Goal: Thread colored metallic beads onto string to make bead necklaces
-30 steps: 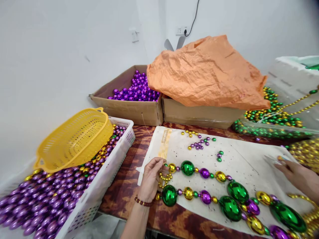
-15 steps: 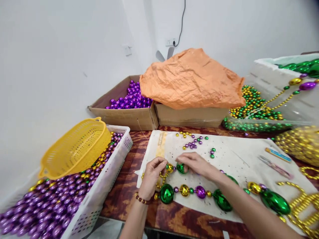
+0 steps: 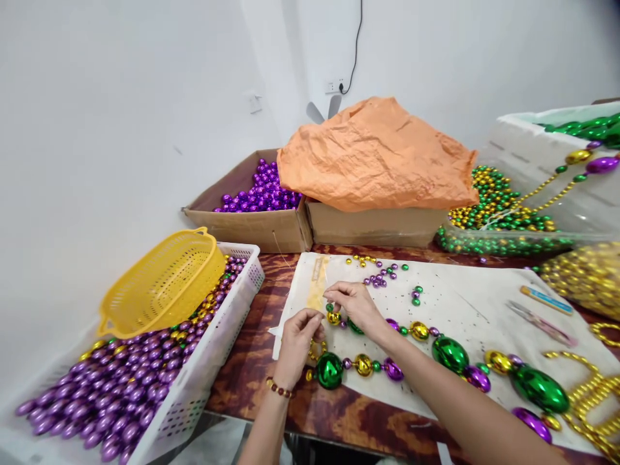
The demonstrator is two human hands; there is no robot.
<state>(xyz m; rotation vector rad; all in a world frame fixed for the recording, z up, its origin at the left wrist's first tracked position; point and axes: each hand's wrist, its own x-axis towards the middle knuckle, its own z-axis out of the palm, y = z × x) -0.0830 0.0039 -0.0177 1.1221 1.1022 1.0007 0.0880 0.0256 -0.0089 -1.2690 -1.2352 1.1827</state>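
Note:
My left hand (image 3: 299,339), with a beaded bracelet at the wrist, has thumb and fingers pinched together beside a strand of small gold beads (image 3: 316,351). My right hand (image 3: 357,309) pinches just above a small green bead (image 3: 330,308) and a gold bead (image 3: 334,318); what lies between its fingertips is too small to make out. Under that hand a large green bead (image 3: 355,325) is partly hidden. The bead necklace (image 3: 363,365), of green, gold and purple beads, lies in a loop on the white cloth (image 3: 387,310), partly covered by my right forearm.
Loose small beads (image 3: 378,279) lie at the cloth's far side. Pink-handled snips (image 3: 542,323) and a blue-and-yellow cutter (image 3: 546,300) are at right. At left stands a white basket (image 3: 213,349) of purple beads with a yellow basket (image 3: 159,284) on it. Cardboard boxes (image 3: 252,231) stand behind.
My right hand has moved left and slightly up, from the large green bead to above the gold bead at the strand's end. A small green bead now shows there. The view has shifted slightly.

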